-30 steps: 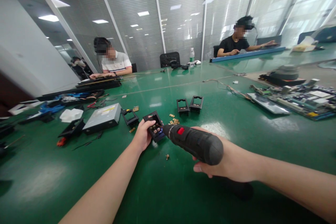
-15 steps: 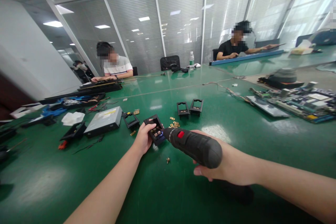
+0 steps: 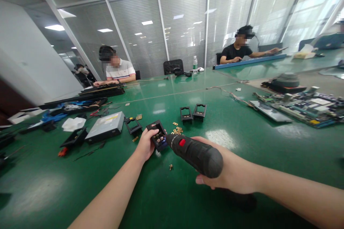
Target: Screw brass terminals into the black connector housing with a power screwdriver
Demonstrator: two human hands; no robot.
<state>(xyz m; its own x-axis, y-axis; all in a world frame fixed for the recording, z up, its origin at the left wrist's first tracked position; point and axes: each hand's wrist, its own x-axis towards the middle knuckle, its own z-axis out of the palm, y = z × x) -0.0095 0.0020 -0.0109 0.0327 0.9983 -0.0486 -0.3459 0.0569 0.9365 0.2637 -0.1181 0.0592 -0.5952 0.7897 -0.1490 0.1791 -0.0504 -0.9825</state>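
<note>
My right hand (image 3: 231, 173) grips the electric screwdriver (image 3: 195, 153), its long axis pointing ten o'clock into the black socket housing (image 3: 157, 136) my left hand (image 3: 146, 143) clasps.

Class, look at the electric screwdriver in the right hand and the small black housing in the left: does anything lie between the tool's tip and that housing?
Nothing visible does. The electric screwdriver tip meets the black housing directly.

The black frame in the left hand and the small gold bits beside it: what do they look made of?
The black frame looks like moulded plastic: matte, with thin walls. The gold bits look like brass or plated metal, flat and shiny, though they are too small to be sure. The left hand grips the frame.
</note>
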